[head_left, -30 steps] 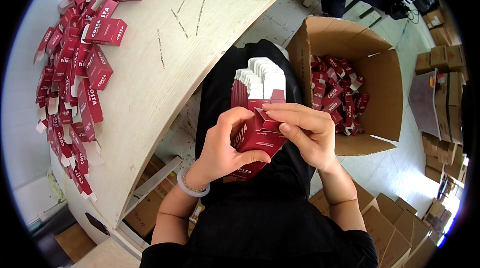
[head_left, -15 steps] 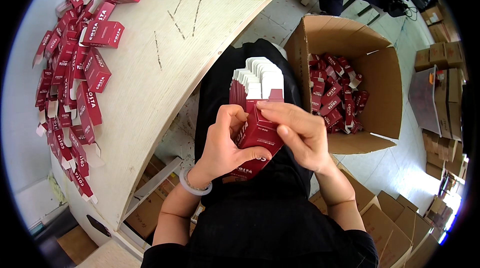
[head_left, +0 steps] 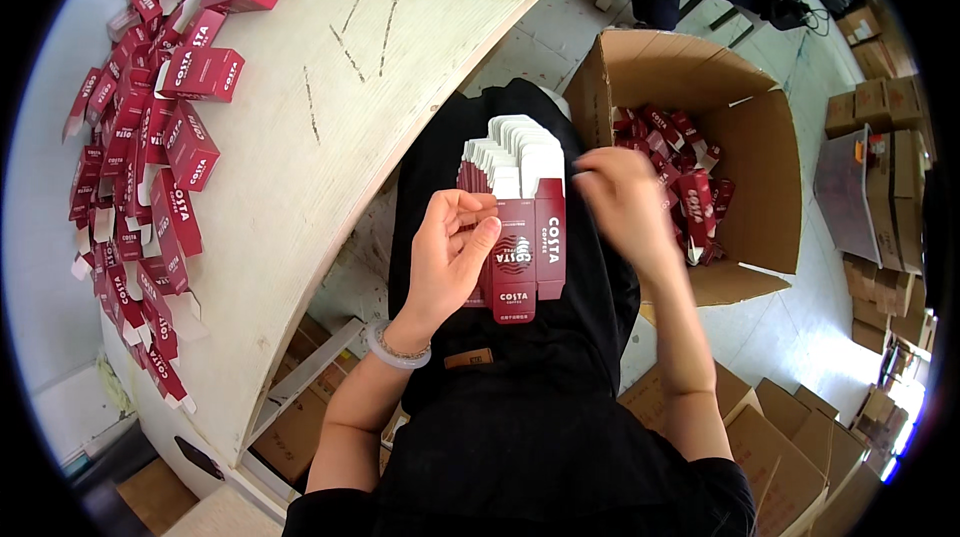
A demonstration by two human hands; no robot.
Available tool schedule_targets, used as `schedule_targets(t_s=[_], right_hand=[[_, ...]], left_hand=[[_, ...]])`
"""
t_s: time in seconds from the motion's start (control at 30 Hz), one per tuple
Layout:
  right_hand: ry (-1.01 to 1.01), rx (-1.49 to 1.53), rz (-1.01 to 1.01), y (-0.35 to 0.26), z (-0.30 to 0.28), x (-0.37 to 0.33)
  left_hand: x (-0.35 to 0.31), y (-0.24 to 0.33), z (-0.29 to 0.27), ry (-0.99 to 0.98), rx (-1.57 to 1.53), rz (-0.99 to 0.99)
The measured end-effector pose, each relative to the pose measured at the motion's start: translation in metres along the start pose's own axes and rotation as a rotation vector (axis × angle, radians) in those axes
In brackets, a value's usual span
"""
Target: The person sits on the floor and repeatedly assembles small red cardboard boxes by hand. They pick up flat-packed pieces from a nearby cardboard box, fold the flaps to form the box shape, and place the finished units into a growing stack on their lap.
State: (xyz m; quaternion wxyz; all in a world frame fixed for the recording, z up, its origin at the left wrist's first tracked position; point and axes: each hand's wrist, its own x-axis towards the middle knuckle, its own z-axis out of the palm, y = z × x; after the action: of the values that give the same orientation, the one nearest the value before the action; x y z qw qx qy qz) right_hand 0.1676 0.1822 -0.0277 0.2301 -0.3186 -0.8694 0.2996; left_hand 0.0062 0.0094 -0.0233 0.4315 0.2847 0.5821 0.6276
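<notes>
Now left hand (head_left: 450,252) grips one carton stack (head_left: 520,227)

1. Left hand (head_left: 450,257) gripping a stack of flat dark-red cartons (head_left: 520,227) held over the lap.
2. Right hand (head_left: 620,207) blurred, fingers loose, just beside the stack.
3. Open cardboard box (head_left: 760,187) of red cartons on the right.
4. Curved wooden table (head_left: 330,167) strewn with folded red boxes (head_left: 150,137) on the left.
</notes>
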Motion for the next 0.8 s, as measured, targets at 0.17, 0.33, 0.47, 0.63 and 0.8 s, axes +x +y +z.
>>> schedule_targets(t_s=[0.17, 0.33, 0.47, 0.63, 0.8], right_hand=[[-0.048, -0.278, -0.212, -0.024, 0.076, -0.012], [0.297, 0.052, -0.340, -0.059, 0.045, -0.027], [0.382, 0.176, -0.467, -0.079, 0.029, -0.026], [0.294, 0.484, -0.476, -0.083, 0.019, -0.031], [0.215, 0.531, -0.168, -0.086, 0.025, -0.043]], left_hand=[[-0.010, -0.001, -0.007, 0.101, 0.033, 0.000], [-0.022, -0.007, -0.004, -0.303, -0.195, -0.097], [-0.026, 0.008, 0.016, -0.486, -0.127, -0.078], [-0.022, 0.006, 0.013, -0.250, -0.149, -0.055], [-0.035, 0.015, 0.024, -0.142, -0.410, -0.034]])
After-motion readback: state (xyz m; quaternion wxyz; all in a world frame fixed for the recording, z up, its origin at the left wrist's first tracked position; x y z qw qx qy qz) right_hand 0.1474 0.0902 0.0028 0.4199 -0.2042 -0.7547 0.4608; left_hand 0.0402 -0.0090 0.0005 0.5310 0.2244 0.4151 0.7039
